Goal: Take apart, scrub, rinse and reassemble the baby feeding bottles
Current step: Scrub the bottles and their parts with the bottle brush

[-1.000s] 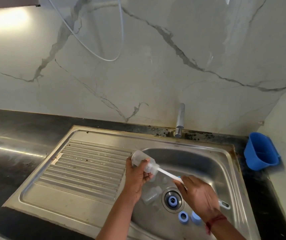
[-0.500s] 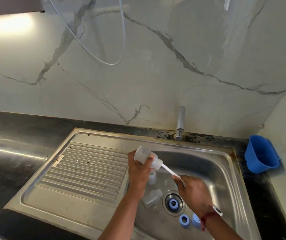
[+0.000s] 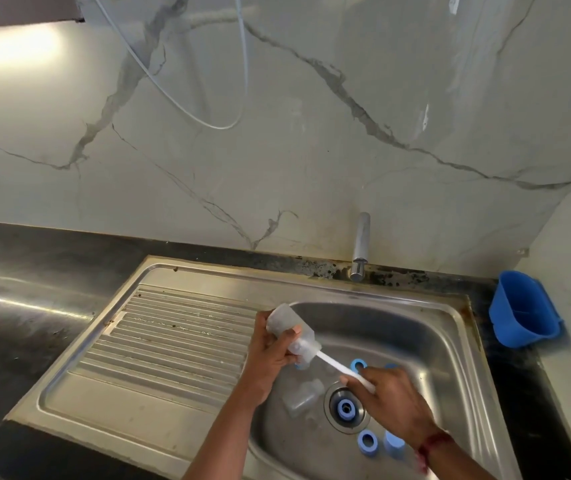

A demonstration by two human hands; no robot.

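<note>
Our left hand [image 3: 270, 355] grips the clear bottle [image 3: 289, 336], tilted over the left edge of the sink [image 3: 311, 282] basin, mouth toward the right. Our right hand [image 3: 391, 400] clasps the white brush [image 3: 337, 368] that runs into it. The drainboard [image 3: 173, 337] lies just left and the tap [image 3: 361, 244] well behind. In the basin we count one second bottle [image 3: 303, 398] lying flat, three blue rings [image 3: 367, 441], one of them on the drain [image 3: 329, 408], and one blue cap [image 3: 394, 444]. One blue tub [image 3: 519, 317] sits on the bench [image 3: 35, 271] at the right.
</note>
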